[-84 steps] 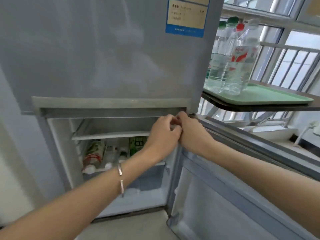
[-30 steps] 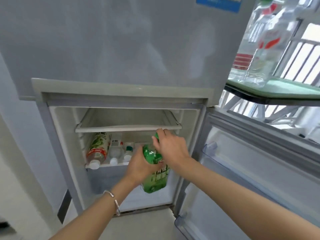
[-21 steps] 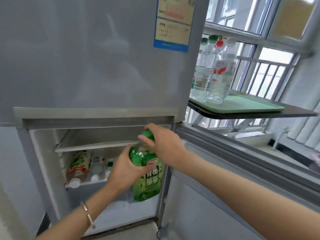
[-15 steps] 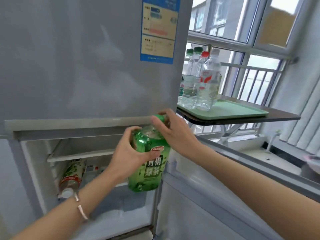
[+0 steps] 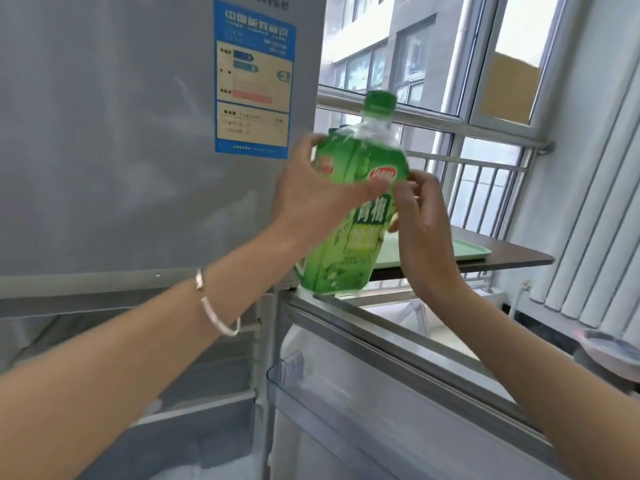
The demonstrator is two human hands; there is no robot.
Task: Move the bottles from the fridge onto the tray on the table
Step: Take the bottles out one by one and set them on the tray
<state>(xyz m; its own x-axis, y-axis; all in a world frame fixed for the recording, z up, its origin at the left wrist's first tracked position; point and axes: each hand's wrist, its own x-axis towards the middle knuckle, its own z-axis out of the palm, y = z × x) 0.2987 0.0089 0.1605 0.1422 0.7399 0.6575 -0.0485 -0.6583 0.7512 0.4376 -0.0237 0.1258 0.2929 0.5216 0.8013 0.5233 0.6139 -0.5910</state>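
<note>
Fingers: those of the left hand (image 5: 311, 199) wrap the shoulder of the green bottle (image 5: 349, 216), thumb across the front of the label; the fingers (image 5: 412, 188) of the right hand (image 5: 424, 216) are curled and press the label's right edge.
Fridge (image 5: 138, 133): biggest thing in view, filling nine to twelve o'clock; its lower door (image 5: 398, 393) stands open toward five o'clock.
Table (image 5: 512, 256): dark top at three o'clock under the window.
Tray (image 5: 467, 249): pale green, lying on the table, mostly hidden behind the bottle and right hand.
Green bottle: held in the air at centre, tilted with its cap (image 5: 379, 103) toward one o'clock, in front of the tray and not on it.
Handling: looks large and full, so probably heavy; thin plastic will likely give under a squeeze, and a chilled wrap may be slick.
Hold: best around the shoulder and mid-body with both hands, not by the cap.
</note>
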